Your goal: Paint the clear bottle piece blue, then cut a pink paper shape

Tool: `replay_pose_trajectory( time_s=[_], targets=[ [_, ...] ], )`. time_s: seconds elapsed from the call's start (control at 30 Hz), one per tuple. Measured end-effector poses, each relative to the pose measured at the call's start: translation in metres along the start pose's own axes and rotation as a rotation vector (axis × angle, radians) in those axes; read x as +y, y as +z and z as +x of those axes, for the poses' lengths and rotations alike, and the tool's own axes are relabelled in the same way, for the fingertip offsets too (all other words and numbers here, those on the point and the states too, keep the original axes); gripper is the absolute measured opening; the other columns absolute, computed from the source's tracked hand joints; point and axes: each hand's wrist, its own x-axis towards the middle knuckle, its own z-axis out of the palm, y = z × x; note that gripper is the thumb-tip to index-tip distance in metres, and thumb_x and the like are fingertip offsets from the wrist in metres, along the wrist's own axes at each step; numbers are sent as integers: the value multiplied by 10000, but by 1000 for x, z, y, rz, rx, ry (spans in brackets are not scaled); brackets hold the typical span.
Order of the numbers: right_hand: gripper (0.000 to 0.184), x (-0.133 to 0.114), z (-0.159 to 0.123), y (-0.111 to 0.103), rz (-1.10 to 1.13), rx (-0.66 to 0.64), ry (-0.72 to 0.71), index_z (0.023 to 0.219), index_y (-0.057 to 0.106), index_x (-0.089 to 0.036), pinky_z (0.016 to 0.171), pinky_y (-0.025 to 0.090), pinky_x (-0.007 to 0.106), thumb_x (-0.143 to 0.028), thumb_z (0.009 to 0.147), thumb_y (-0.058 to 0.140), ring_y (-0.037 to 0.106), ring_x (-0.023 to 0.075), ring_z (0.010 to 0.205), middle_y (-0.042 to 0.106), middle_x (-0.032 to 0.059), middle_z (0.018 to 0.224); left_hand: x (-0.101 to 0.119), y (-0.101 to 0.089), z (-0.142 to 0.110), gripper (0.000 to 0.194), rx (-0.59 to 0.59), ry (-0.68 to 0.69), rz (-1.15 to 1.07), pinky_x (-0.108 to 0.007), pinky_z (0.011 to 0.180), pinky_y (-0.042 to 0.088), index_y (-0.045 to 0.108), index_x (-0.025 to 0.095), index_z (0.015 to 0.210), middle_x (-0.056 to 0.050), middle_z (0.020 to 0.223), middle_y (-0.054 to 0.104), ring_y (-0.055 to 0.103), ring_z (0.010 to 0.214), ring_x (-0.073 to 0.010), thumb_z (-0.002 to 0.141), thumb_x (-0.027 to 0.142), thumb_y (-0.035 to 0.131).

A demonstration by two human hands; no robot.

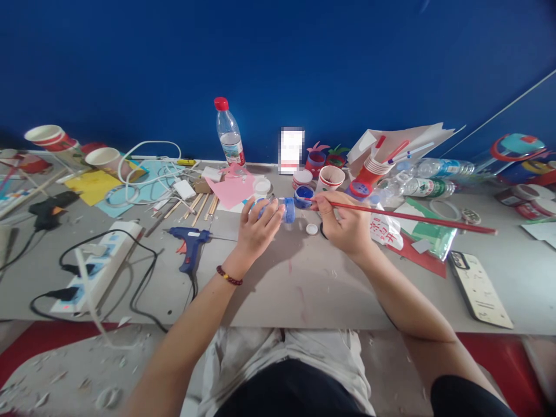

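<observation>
My left hand (260,225) is wrapped round a small clear plastic bottle (288,210) with blue paint on it, held on its side just above the table. Part of the bottle is hidden under the fingers. In a pinch, my right hand (345,225) grips a paintbrush (417,219) with a long red handle that points to the right. The brush's tip end is beside an open jar of blue paint (303,200); whether it touches the paint I cannot tell. A small white cap (311,230) lies between my hands.
Left of my hands lie a blue glue gun (189,243) and a white power strip (99,267) with trailing cords. A red-capped bottle (230,139) and a paper cup (330,178) stand behind. A phone (480,288) lies at right, near plastic bottles (428,187).
</observation>
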Motion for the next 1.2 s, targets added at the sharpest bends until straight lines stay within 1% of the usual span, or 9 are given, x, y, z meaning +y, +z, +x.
replay_pose_trajectory(
  time_s=[0.2, 0.3, 0.43, 0.53, 0.63, 0.73, 0.97, 1.07, 1.2],
  targets=[
    [196, 2, -2, 0, 16, 3, 47, 926, 703, -228, 662, 570, 327, -229, 977, 513, 712, 189, 725, 760, 45, 792, 2, -4, 6, 314, 26, -111, -87, -526, 1168, 300, 676, 246, 1137, -79, 1124, 731, 604, 1142, -280, 831, 315, 678],
    [194, 3, -1, 0, 95, 12, 92, 962, 717, -242, 694, 587, 335, -264, 985, 525, 720, 180, 754, 770, 40, 839, 2, -7, 10, 393, 75, -213, -233, -513, 1135, 336, 670, 220, 1083, -86, 1087, 723, 583, 1129, -294, 740, 381, 773],
    [205, 12, -1, 3, 268, 40, 191, 1050, 716, -260, 757, 611, 343, -307, 1001, 522, 735, 174, 830, 775, 31, 897, 1, -13, 13, 487, 95, -486, -553, -432, 1026, 437, 659, 219, 1040, -78, 1094, 682, 569, 1131, -278, 639, 425, 841],
    [217, 19, -1, 6, 359, 54, 254, 1075, 712, -267, 789, 617, 346, -327, 1009, 515, 736, 174, 895, 771, 36, 968, 0, -15, 16, 447, 88, -753, -905, -382, 915, 478, 643, 218, 954, -54, 1035, 678, 607, 1053, -251, 647, 495, 813],
    [221, 20, 0, 7, 415, 44, 290, 1077, 716, -271, 771, 620, 340, -344, 1008, 519, 730, 172, 901, 763, 37, 992, -2, -15, 19, 465, 51, -897, -1270, -363, 824, 493, 649, 205, 911, -57, 978, 703, 637, 981, -247, 659, 578, 768],
    [214, 13, 1, 5, 483, 24, 314, 1072, 715, -264, 740, 624, 331, -352, 999, 534, 725, 167, 885, 761, 33, 976, -3, -16, 22, 486, 26, -968, -1460, -359, 817, 495, 690, 195, 927, -74, 981, 722, 647, 999, -258, 654, 591, 761],
    [166, -4, 3, -3, 701, -22, 353, 1033, 715, -237, 626, 612, 304, -308, 959, 585, 723, 155, 773, 770, 25, 911, -2, -20, 24, 398, 15, -1055, -1717, -325, 880, 489, 733, 197, 932, -51, 985, 734, 668, 1006, -234, 669, 495, 742],
    [186, -2, 1, -1, 702, -35, 374, 1034, 714, -241, 673, 606, 311, -303, 978, 547, 720, 154, 804, 767, 25, 926, -1, -20, 23, 417, -31, -1038, -1686, -341, 892, 488, 738, 191, 950, -68, 1009, 743, 659, 1060, -257, 676, 505, 743],
    [182, 8, -6, 13, 590, -64, 473, 1110, 654, -246, 843, 584, 349, -309, 969, 558, 700, 165, 971, 726, 52, 1130, 1, -19, 22, 429, -30, -974, -1587, -375, 970, 466, 742, 197, 982, -78, 1072, 748, 635, 1146, -276, 706, 525, 748]
  ],
)
